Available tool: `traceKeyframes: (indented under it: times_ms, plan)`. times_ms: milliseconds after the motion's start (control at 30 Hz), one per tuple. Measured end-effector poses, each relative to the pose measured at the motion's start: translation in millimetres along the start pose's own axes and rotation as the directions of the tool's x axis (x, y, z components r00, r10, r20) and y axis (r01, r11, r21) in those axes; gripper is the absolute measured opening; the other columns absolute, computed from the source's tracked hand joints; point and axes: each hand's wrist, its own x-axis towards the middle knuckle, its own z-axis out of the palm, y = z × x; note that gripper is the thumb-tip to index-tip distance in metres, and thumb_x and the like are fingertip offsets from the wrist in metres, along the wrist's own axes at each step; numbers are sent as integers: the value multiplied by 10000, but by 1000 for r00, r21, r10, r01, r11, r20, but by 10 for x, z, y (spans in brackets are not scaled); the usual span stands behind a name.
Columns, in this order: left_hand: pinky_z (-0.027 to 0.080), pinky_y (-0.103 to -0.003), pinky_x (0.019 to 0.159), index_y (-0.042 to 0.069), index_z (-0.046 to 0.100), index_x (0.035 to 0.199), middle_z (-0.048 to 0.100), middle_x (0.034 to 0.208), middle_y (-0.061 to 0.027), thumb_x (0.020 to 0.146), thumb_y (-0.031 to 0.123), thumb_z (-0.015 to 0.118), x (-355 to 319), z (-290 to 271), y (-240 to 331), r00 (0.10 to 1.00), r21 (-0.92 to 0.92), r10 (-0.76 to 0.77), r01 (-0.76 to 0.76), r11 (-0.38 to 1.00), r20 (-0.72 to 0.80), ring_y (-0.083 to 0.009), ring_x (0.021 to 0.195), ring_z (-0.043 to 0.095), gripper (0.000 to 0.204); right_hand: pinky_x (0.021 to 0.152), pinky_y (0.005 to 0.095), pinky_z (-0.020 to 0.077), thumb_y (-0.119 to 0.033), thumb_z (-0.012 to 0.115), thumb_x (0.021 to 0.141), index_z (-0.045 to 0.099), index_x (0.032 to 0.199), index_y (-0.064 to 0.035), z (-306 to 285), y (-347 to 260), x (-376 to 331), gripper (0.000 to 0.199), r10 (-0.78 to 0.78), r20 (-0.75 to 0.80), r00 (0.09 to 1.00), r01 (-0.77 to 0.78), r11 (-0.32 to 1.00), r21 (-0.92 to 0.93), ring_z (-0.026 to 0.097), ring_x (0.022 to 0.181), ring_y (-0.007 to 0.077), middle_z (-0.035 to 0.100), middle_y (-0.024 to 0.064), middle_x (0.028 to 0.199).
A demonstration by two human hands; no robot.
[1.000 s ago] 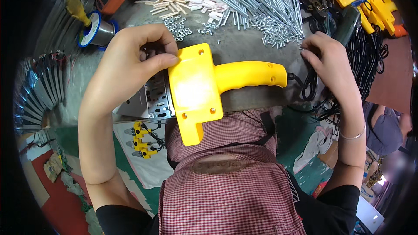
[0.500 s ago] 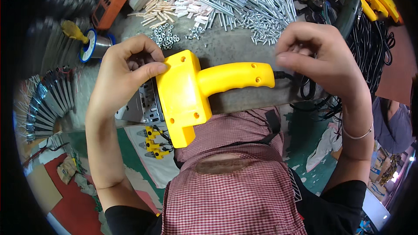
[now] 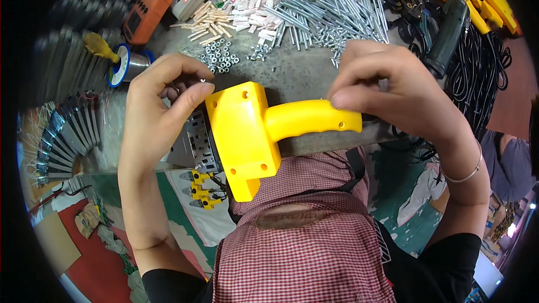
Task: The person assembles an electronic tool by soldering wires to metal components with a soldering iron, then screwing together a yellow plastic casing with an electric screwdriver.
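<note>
A yellow plastic tool housing [image 3: 241,134] with a curved handle [image 3: 297,116] lies at the bench's near edge, screw holes facing up. A perforated metal part [image 3: 202,143] sticks out on its left. My left hand [image 3: 163,98] is closed beside the housing's upper left corner, thumb and forefinger pinching a small shiny metal piece [image 3: 203,81], whose exact kind is too small to tell. Over the handle's right end, my right hand [image 3: 384,81] is closed, its fingertips at the upper screw hole and covering it. Whatever those fingers pinch is hidden.
Behind the housing lie nuts [image 3: 219,56], short screws [image 3: 331,39], long bolts [image 3: 337,3] and wooden-coloured pegs [image 3: 208,22]. A solder spool [image 3: 130,64] and an orange meter [image 3: 154,5] stand left. Black cables [image 3: 477,62] and a dark-handled tool [image 3: 449,36] are right.
My right hand has moved left and down onto the handle's end. A shiny piece now shows at my left fingertips. The whole scene has shifted slightly down and right in view.
</note>
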Motion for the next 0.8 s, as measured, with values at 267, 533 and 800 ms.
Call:
traceKeyframes:
  times_ms: [267,533,800]
  plan:
    - [506,-343,761,18,686,958,635,939,-104,684,42,775,84,366,442,910,159,402,-414,896,100,-262,853,627,289,704,298,468,-88,623,909,691,972,15,-73,-22,-382,138,129,-137,982,-150,976,-155,606,789,188,648,85,897]
    - [511,-389,742,38,627,1085,635,961,-121,636,65,813,106,860,664,863,209,456,-498,842,219,-323,862,625,486,732,392,515,-115,669,852,658,1000,-10,281,110,-677,182,70,-332,941,-120,984,-131,651,839,349,676,161,905]
    - [495,-396,718,22,629,1066,637,963,-123,653,125,824,3,994,707,867,359,460,-498,790,191,-314,834,612,469,721,389,512,-90,659,847,624,970,3,420,258,-765,158,12,-335,942,-21,1000,-23,640,809,335,646,135,864]
